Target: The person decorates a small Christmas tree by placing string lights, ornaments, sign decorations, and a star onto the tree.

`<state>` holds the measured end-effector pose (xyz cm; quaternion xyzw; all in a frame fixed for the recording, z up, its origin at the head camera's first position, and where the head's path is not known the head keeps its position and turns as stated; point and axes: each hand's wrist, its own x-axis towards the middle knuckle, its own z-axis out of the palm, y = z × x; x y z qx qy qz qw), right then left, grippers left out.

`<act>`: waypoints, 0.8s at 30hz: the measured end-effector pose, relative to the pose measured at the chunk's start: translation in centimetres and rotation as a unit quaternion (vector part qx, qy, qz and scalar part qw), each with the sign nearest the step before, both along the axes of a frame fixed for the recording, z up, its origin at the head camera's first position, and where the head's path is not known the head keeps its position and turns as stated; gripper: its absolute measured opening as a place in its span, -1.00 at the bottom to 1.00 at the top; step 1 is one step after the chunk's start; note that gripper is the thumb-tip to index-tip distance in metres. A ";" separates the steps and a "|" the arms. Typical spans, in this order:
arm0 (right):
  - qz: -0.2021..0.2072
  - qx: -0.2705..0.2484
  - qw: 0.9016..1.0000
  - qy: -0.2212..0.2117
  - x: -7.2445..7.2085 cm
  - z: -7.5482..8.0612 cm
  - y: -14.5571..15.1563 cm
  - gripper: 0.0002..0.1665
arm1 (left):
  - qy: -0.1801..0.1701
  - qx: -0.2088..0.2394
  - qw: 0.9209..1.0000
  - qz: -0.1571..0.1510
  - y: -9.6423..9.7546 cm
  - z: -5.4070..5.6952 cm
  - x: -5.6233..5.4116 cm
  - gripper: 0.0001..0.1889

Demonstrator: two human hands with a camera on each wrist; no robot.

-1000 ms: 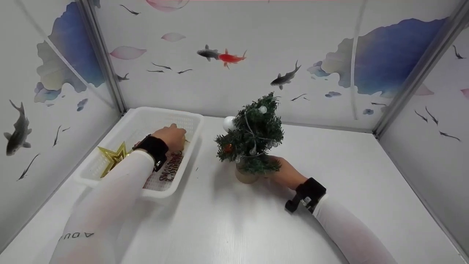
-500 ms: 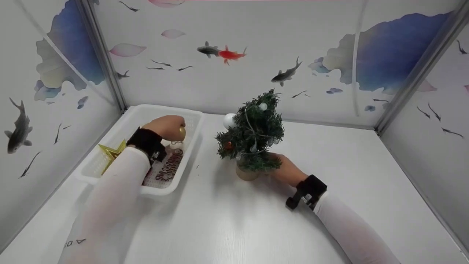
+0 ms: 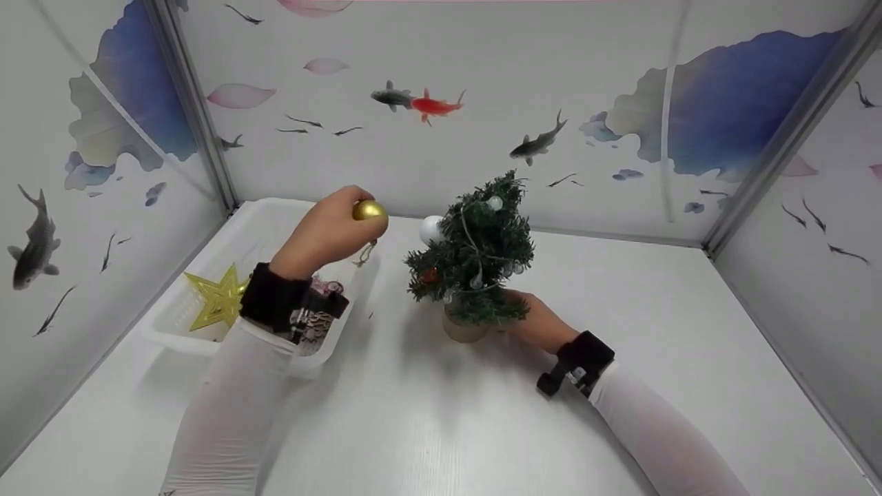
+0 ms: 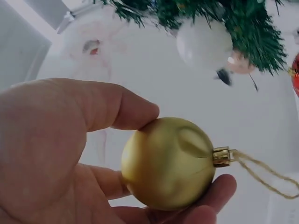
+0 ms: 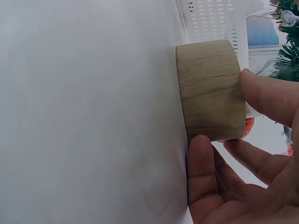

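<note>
In the head view my left hand (image 3: 327,231) is raised over the basket's right rim, holding a gold Christmas ball (image 3: 370,210). The left wrist view shows the ball (image 4: 170,163) between thumb and fingers, its cord loop (image 4: 266,175) hanging free. A small green Christmas tree (image 3: 486,248) stands on the table, bearing a white ball (image 3: 432,229), an orange-red ornament (image 3: 429,275) and a string of clear bulbs. My right hand (image 3: 537,320) grips the tree's round wooden base (image 5: 212,91), thumb and fingers on its side in the right wrist view. Foliage hides part of that hand.
A white plastic basket (image 3: 165,337) stands at the left. Inside it lie a gold star (image 3: 219,297) and reddish-brown lettering pieces (image 3: 317,325). Printed walls with fish enclose the white table (image 3: 441,427) at the back and sides.
My left hand has risen out of the basket and moved right, bringing the gold ball up with it. My right hand and the tree stay in place.
</note>
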<state>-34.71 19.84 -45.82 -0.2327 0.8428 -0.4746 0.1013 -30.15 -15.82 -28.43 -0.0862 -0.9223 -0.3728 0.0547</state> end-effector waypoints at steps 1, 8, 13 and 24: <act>0.002 -0.002 1.000 -0.001 -0.1 -0.1 0.0 -0.34 | -0.001 0.021 1.000 -0.004 0.3 -0.1 0.4 -0.52; 0.021 -0.047 0.999 -0.011 -0.4 0.2 0.7 -0.30 | -0.024 0.158 0.982 -0.099 1.7 -0.3 3.0 -0.60; -0.036 -0.039 0.998 0.019 -0.9 1.8 1.6 -0.67 | -0.029 0.204 0.962 -0.180 1.8 -0.1 4.8 -0.64; -0.129 -0.281 0.951 0.023 0.8 7.9 3.5 -0.64 | -0.045 0.269 0.915 -0.298 2.9 -0.7 6.2 -0.60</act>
